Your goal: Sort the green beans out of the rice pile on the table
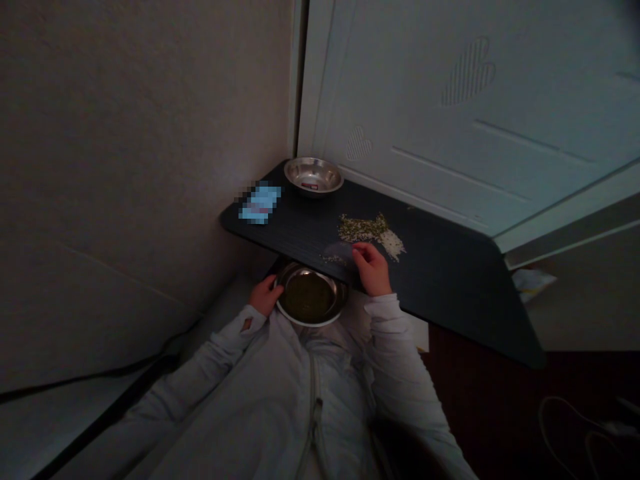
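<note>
My left hand (265, 295) grips the rim of a steel bowl (311, 298) holding green grains, kept just below the near edge of a dark table (450, 280). My right hand (371, 265) rests on the table's edge beside a heap of mixed green and white grains (371, 233); its fingers are curled down onto the surface near a few stray grains. What those fingers pinch, if anything, is too small to see.
An empty steel bowl (313, 175) stands at the table's far corner, with a blue card (260, 203) to its left. A beige wall (125, 167) lies left and a white door (450, 100) behind. Cables (575, 413) trail on the floor at right.
</note>
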Demonstrator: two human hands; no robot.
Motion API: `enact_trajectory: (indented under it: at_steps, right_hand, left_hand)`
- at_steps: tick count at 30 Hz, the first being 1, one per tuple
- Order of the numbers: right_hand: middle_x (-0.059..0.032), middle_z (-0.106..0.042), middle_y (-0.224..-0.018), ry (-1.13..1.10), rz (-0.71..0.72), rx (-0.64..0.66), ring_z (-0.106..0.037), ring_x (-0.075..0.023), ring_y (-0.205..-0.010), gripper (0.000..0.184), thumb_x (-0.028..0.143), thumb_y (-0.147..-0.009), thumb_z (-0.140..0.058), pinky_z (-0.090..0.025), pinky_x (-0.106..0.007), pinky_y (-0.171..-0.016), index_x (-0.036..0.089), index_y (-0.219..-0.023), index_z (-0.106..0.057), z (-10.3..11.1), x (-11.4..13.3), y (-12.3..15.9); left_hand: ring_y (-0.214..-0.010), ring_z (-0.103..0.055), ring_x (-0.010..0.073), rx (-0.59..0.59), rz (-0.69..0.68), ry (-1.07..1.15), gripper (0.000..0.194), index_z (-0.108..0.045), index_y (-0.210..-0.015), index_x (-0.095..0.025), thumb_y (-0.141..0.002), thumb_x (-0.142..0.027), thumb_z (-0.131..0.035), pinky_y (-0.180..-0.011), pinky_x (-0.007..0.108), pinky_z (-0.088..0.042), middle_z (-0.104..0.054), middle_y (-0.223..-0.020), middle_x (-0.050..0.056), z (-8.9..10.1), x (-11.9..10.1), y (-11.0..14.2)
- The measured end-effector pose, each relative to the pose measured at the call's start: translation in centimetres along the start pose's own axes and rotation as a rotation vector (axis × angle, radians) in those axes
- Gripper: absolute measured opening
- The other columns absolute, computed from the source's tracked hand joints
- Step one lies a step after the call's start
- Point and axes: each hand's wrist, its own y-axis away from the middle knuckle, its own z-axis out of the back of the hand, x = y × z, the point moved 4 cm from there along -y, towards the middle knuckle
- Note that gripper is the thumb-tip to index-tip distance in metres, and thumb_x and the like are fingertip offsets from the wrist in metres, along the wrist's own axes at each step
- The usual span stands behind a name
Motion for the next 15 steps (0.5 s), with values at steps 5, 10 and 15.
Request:
enact_trajectory:
  at_steps: [5,10,15]
  right_hand:
    - [0.0018,-0.048,-0.063,-0.074,0.001,0.040,-0.043,-0.0086,-0.056,0.021,0.032,-0.066,-0.046,-0.035,-0.021,-0.054,0.017,-0.080,-0.052,-0.20,-0.04,0.08]
    - [0.0020,-0.049,-0.062,-0.069,0.004,0.109,-0.043,-0.0083,-0.055,0.022,0.033,-0.064,-0.048,-0.035,-0.021,-0.053,0.017,-0.079,-0.052,-0.55,-0.21,0.13]
    - [0.0015,-0.050,-0.063,-0.046,-0.002,0.136,-0.045,-0.0091,-0.057,0.023,0.034,-0.064,-0.048,-0.036,-0.021,-0.054,0.017,-0.080,-0.053,-0.69,-0.10,0.19]
  left_hand:
    - [-0.072,-0.051,0.0145,0.001,-0.008,0.030,0.033,-0.054,-0.085,-0.014,-0.061,-0.030,-0.039,-0.066,0.023,-0.039,-0.058,-0.074,0.000,-0.06,0.05,-0.03]
    - [-0.073,-0.051,0.0142,0.009,-0.019,0.052,0.034,-0.054,-0.086,-0.013,-0.061,-0.030,-0.039,-0.067,0.023,-0.039,-0.058,-0.077,0.000,-0.17,0.24,-0.17]
    - [-0.073,-0.050,0.0137,0.011,-0.022,0.065,0.032,-0.053,-0.084,-0.014,-0.061,-0.030,-0.038,-0.067,0.023,-0.039,-0.057,-0.075,-0.001,-0.28,0.40,-0.23]
